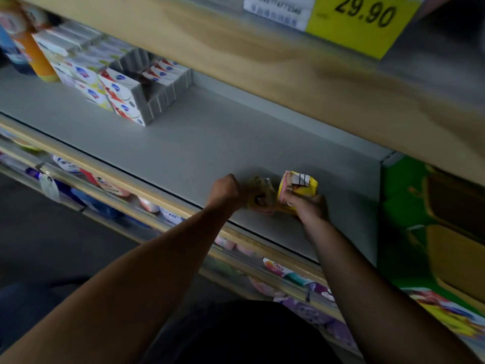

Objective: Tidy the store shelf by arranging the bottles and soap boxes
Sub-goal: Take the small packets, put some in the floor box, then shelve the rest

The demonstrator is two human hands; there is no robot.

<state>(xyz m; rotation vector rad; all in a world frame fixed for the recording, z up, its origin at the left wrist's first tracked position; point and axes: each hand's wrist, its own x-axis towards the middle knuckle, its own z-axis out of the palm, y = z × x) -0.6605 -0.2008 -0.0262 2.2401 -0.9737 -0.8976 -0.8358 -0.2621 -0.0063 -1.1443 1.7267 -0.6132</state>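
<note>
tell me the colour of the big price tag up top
Yellow price tag with black digits, head view.

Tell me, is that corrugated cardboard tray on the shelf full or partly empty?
Partly empty. The cardboard tray holds soap boxes only at its back; its front part shows dark, bare space.

A grey shelf (pixel 210 137) is seen, with white soap boxes (pixel 115 93) marked in red, blue and yellow beside an orange bottle (pixel 39 61). A yellow and pink pack (pixel 299 190) with black-and-white stripes is shown, and a yellow price tag (pixel 364 24) printed in black
</note>
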